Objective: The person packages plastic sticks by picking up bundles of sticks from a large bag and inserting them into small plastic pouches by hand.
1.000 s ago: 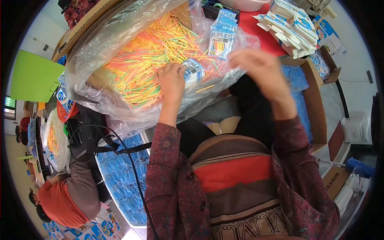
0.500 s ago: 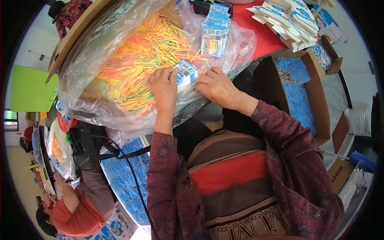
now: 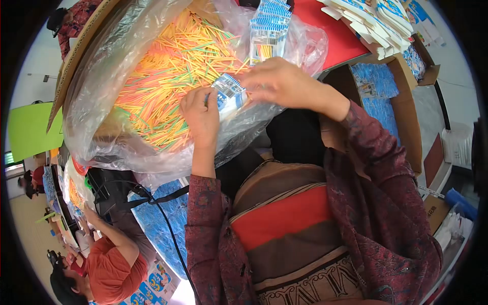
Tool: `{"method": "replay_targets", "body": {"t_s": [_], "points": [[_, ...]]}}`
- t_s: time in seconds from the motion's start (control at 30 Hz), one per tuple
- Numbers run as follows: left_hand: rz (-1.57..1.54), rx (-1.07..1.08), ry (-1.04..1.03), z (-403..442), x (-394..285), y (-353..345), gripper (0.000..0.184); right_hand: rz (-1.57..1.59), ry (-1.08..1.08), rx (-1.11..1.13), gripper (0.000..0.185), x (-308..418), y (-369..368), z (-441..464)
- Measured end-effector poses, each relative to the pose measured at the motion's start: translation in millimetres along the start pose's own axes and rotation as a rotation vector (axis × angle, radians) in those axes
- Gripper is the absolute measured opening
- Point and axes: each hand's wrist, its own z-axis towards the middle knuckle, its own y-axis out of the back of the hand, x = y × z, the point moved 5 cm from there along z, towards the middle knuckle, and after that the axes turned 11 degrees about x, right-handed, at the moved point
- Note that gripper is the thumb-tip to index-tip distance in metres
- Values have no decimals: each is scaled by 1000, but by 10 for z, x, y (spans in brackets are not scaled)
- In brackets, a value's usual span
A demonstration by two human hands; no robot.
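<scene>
Many thin yellow, orange, pink and green sticks (image 3: 168, 76) lie in a large clear plastic bag (image 3: 91, 96). My left hand (image 3: 202, 113) grips the left edge of a blue-and-white packet (image 3: 230, 94) over the sticks, fingers curled. At the packet's right side is my right hand (image 3: 284, 86), its fingers bent and partly blurred, so what they hold is unclear. Just above that hand, a stack of overlapping blue-and-white packets (image 3: 268, 36) rests on the plastic.
White-and-blue folded cartons (image 3: 373, 23) are piled on a red surface (image 3: 341, 43). A cardboard box (image 3: 409, 114) on the right holds blue packets (image 3: 378, 96). Another tray of blue packets (image 3: 165, 218) stands lower left, near a co-worker in an orange shirt (image 3: 114, 267).
My right hand came from the right to the packet, then rose slightly beside it. My left hand stays at the packet. The co-worker at lower left has shifted.
</scene>
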Motion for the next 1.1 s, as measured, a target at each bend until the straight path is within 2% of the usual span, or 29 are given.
{"method": "replay_targets", "body": {"t_s": [0.07,0.23,0.33,0.37,0.47,0.6,0.77,0.9,1.0,1.1], "points": [[-16,11,-3,4,7,-12,7,-239,253,-5,44,124,-119,-237],[-50,44,14,25,-5,-7,10,-412,158,-27,54,44,-321,-436],[-118,76,10,1,-111,73,18,-467,197,-110,44,-60,-371,-428],[-111,76,13,-32,-171,124,18,-460,202,-112,44,-85,-378,-417],[172,136,-199,-176,-531,257,27,-332,240,-236,36,-111,-314,-378],[200,308,-176,-304,-424,139,34,-260,265,-333,28,-79,-255,-258],[43,278,-132,-237,-284,127,36,-219,289,-350,27,-22,-118,-144],[35,272,-112,-240,-234,110,38,-37,247,-261,27,-83,-164,-172],[3,297,-74,-243,-206,103,37,41,222,-21,28,-181,-196,-298],[23,303,-72,-248,-172,84,37,118,241,52,29,-274,-108,-387]]}}
